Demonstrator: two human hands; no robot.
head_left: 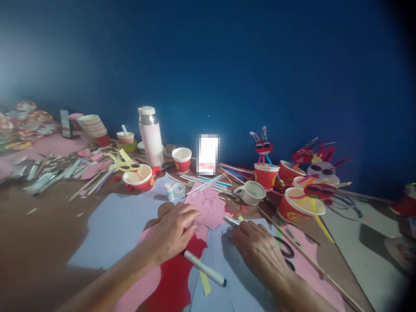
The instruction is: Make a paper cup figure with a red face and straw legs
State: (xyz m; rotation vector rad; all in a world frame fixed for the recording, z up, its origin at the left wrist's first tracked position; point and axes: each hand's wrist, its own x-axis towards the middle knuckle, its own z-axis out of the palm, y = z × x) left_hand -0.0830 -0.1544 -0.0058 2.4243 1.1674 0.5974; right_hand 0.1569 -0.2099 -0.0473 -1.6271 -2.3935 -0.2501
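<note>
My left hand point(177, 227) hovers over or rests on the red paper point(172, 281), fingers loosely bent and thumb apart, with nothing visible in it. My right hand point(256, 245) is closed over a pair of scissors point(286, 248); blades poke out past the fingertips and black handle loops show beyond the wrist side. Between the hands lies a white marker point(204, 268) with a dark end, across a yellow paper strip point(205, 284). Pale blue paper point(217, 255) is under the right hand. Ahead is a cut pink paper point(206, 203).
A pink-white flask point(151, 141), a red paper cup point(182, 161) and a bright blurred-out screen point(208, 154) stand at the back. A white mug point(251, 193) and cups with paper-faced figures point(300, 208) stand right. A wooden stick point(312, 262) crosses the right side. Paper scraps lie left.
</note>
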